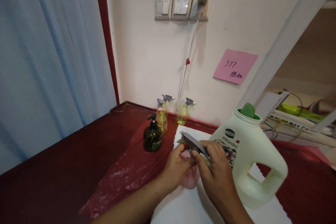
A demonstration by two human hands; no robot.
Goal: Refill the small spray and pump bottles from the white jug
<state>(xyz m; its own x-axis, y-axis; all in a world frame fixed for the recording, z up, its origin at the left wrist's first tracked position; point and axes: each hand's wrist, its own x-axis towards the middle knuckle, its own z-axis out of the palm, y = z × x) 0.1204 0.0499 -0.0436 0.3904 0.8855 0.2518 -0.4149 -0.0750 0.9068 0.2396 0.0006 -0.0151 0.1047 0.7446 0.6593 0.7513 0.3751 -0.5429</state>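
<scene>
My left hand (173, 168) is closed round the neck of a pink translucent spray bottle (191, 178), which stands low in the middle of the view. The grey trigger spray head (193, 141) sits at the bottle's neck, gripped by the fingers and thumb of my right hand (217, 168). Whether the head is fully seated cannot be seen behind my fingers. Close to my right hand stands a large pale green jug (248, 154) without a cap, a green piece (248, 110) showing in its mouth. White paper (170, 207) lies beneath the bottle and jug.
A dark green pump bottle (152, 139) stands to the left on clear plastic sheeting (128, 178). Behind it are yellow spray bottles (183, 114) near the wall. A cord (185, 77) hangs from the socket. Shelves (301, 122) are at right, a blue curtain (49, 59) at left.
</scene>
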